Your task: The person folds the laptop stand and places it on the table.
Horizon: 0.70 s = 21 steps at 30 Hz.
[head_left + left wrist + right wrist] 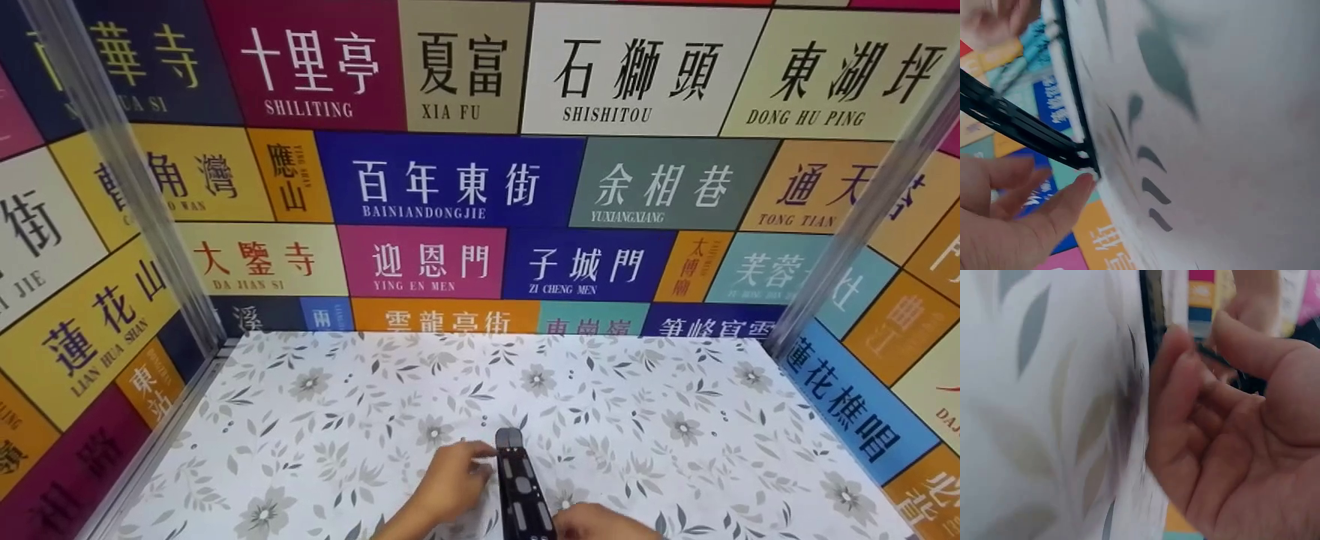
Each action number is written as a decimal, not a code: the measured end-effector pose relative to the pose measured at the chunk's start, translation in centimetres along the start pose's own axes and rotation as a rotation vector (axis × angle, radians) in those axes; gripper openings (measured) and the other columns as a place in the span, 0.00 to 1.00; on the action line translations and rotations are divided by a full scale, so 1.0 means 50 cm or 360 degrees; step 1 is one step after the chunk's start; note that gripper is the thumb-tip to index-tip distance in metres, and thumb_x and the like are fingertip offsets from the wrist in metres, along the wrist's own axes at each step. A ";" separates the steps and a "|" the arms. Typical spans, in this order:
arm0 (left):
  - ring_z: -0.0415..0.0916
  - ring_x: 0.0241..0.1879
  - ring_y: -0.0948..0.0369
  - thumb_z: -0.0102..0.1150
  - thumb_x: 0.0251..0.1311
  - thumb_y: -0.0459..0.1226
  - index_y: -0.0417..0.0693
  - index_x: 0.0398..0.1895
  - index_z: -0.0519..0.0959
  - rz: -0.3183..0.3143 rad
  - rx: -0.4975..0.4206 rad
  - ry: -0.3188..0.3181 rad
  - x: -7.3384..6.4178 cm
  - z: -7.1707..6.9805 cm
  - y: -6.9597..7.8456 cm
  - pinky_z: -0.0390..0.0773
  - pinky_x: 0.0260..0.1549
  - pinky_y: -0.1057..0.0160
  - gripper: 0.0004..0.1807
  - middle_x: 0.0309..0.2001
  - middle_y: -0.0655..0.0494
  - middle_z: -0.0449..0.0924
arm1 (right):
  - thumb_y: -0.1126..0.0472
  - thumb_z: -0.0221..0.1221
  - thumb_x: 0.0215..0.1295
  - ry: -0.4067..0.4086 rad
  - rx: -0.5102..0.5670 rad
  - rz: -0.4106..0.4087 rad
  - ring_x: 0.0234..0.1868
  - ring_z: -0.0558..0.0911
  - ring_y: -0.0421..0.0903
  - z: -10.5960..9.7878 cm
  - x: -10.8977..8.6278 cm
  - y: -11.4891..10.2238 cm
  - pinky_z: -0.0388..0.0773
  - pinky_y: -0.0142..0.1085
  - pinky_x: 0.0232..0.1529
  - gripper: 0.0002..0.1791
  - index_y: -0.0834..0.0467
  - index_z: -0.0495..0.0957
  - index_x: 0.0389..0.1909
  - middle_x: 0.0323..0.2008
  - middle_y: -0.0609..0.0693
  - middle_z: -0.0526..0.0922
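A black folding laptop stand [521, 487], with long slots and a grey rounded far end, points away from me on the table. In the left wrist view one black arm [1022, 126] slants up from a strip lying along the tabletop; they meet at a corner. My left hand [457, 480] is left of its far end, one fingertip [1085, 181] touching that corner, the other fingers apart. At the near end is my right hand [600, 523], fingers bent, fingertips [1176, 340] right at the black strip [1152, 315], thumb [1247, 337] standing away.
The table [337, 420] has a white cloth printed with grey leaves and flowers. Behind it rises a wall [457, 180] of coloured signs, continuing along both sides. Clear upright edges [146, 202] stand at the left and right corners.
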<state>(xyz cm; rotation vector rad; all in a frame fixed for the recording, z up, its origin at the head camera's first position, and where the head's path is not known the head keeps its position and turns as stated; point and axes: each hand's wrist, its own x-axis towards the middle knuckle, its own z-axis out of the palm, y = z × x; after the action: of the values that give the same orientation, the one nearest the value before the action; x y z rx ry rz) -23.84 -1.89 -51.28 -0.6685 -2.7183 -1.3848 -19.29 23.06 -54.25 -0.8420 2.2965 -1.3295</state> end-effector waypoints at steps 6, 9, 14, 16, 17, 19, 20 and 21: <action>0.79 0.23 0.61 0.48 0.62 0.30 0.32 0.38 0.75 -0.0523 -0.1055 0.0019 -0.072 0.008 0.021 0.81 0.25 0.62 0.09 0.25 0.49 0.80 | 0.65 0.47 0.66 -0.0069 0.0906 0.0397 0.26 0.76 0.35 -0.036 -0.011 -0.055 0.73 0.27 0.29 0.08 0.65 0.70 0.42 0.27 0.44 0.78; 0.79 0.23 0.61 0.45 0.60 0.30 0.30 0.42 0.73 -0.0712 -0.1322 -0.0057 -0.096 0.024 0.023 0.81 0.27 0.62 0.11 0.25 0.49 0.81 | 0.65 0.51 0.59 -0.0026 0.1120 0.0550 0.30 0.80 0.38 -0.028 -0.011 -0.048 0.77 0.30 0.33 0.14 0.60 0.70 0.47 0.31 0.48 0.82; 0.81 0.32 0.60 0.47 0.55 0.34 0.36 0.50 0.73 -0.0946 -0.1302 -0.0286 -0.102 0.038 0.023 0.79 0.36 0.61 0.19 0.33 0.50 0.84 | 0.59 0.55 0.57 0.0085 0.1248 0.0620 0.38 0.82 0.42 -0.003 -0.007 -0.042 0.78 0.34 0.40 0.19 0.57 0.72 0.51 0.38 0.52 0.84; 0.81 0.35 0.59 0.49 0.51 0.36 0.39 0.52 0.74 -0.1009 -0.1269 -0.0334 -0.100 0.040 0.024 0.78 0.38 0.59 0.22 0.35 0.51 0.84 | 0.59 0.56 0.58 0.0141 0.1281 0.0612 0.39 0.83 0.43 0.005 -0.005 -0.040 0.78 0.35 0.42 0.19 0.58 0.73 0.51 0.39 0.53 0.84; 0.80 0.36 0.59 0.50 0.50 0.36 0.39 0.52 0.74 -0.1016 -0.1259 -0.0342 -0.100 0.041 0.024 0.78 0.39 0.59 0.23 0.36 0.51 0.84 | 0.58 0.56 0.58 0.0160 0.1291 0.0603 0.40 0.83 0.43 0.009 -0.004 -0.039 0.78 0.35 0.43 0.18 0.58 0.74 0.51 0.40 0.53 0.84; 0.80 0.37 0.57 0.49 0.51 0.36 0.38 0.51 0.75 -0.0988 -0.1278 -0.0326 -0.103 0.045 0.025 0.78 0.40 0.58 0.22 0.38 0.48 0.84 | 0.58 0.55 0.60 0.0169 0.1308 0.0561 0.42 0.83 0.44 0.015 -0.004 -0.036 0.78 0.35 0.44 0.18 0.59 0.74 0.51 0.42 0.54 0.84; 0.80 0.38 0.57 0.49 0.52 0.36 0.37 0.51 0.75 -0.0969 -0.1304 -0.0313 -0.106 0.047 0.026 0.78 0.41 0.58 0.22 0.38 0.47 0.84 | 0.59 0.53 0.62 0.0141 0.1362 0.0521 0.44 0.82 0.46 0.017 -0.004 -0.033 0.77 0.35 0.46 0.18 0.61 0.73 0.52 0.45 0.57 0.83; 0.80 0.39 0.56 0.48 0.52 0.36 0.35 0.51 0.75 -0.0944 -0.1350 -0.0293 -0.109 0.049 0.027 0.78 0.41 0.57 0.22 0.39 0.46 0.83 | 0.59 0.53 0.63 0.0129 0.1385 0.0502 0.45 0.82 0.46 0.019 -0.004 -0.031 0.77 0.35 0.47 0.18 0.61 0.74 0.52 0.46 0.57 0.83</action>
<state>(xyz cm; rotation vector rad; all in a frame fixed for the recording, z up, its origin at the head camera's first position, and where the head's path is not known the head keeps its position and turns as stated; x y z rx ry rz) -17.97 -1.29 -52.86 0.0717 -2.4539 -2.7821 -18.12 21.96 -53.36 -0.1302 1.5237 -1.9559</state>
